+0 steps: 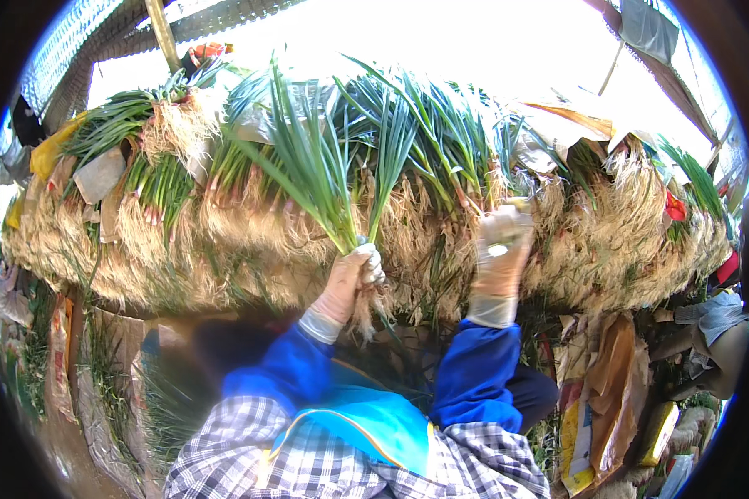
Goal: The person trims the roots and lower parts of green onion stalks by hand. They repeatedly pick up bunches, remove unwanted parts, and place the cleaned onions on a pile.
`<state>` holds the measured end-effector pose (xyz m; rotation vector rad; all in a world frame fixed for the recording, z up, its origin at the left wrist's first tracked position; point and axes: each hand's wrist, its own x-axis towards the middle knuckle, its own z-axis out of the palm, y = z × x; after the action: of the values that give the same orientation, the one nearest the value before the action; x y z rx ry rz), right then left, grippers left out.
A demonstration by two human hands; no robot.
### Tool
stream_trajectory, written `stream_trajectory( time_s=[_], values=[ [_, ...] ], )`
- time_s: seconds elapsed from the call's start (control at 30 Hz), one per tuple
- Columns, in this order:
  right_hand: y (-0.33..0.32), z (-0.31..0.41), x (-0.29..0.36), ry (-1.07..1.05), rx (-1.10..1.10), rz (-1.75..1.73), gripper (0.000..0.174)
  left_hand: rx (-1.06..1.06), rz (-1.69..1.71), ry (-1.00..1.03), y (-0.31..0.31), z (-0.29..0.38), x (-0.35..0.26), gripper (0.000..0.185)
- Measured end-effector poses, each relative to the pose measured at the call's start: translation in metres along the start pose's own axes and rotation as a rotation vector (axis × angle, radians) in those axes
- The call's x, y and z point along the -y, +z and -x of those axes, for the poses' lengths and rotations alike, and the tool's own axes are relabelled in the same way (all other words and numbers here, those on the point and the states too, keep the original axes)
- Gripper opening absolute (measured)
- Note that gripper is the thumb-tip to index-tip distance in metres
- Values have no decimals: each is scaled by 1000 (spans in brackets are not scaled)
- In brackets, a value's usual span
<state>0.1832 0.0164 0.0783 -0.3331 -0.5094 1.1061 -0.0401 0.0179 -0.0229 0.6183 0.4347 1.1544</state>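
Observation:
My left hand (354, 274), in a thin glove, is closed around the lower stems of a bunch of green onions (324, 193). The leaves fan upward and the pale roots (365, 312) hang below the fist. To the right, my gloved right hand (504, 240) is blurred, reaching to the root ends of a pile of green onions (437, 143). Whether its fingers have hold of a stalk is hidden. Both hands are over the front of a long heap of onions, whose dry, straw-coloured roots (412, 212) face me.
A tied bunch with a thick root tuft (181, 125) tops the heap at left. Plastic sheeting (537, 150) lies over part of it at right. Brown wrapping (618, 393) and a yellow package (658, 433) are at lower right. A wooden pole (163, 34) rises behind.

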Motion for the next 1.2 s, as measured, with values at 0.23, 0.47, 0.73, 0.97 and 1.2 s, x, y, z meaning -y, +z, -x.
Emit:
stream_trajectory(
  time_s=[0.23, 0.47, 0.73, 0.97, 1.2],
  values=[
    [-10, 25, -61, 712, 203, 693, 43, 224, 21, -261, -27, 3, -6, 24],
    [3, 38, -106, 781, 151, 408, 24, -102, -440, -180, -1, 39, -22, 36],
    [-16, 56, -125, 564, -180, 53, 20, -139, -123, -236, -7, 34, -1, 23],
    [-63, 24, -115, 732, 102, 31, 25, 48, 32, -74, 12, 41, -18, 22],
    [-86, 39, -46, 508, 804, 2121, 50, 1155, 439, 197, 41, -1, -121, 21]
  ],
)
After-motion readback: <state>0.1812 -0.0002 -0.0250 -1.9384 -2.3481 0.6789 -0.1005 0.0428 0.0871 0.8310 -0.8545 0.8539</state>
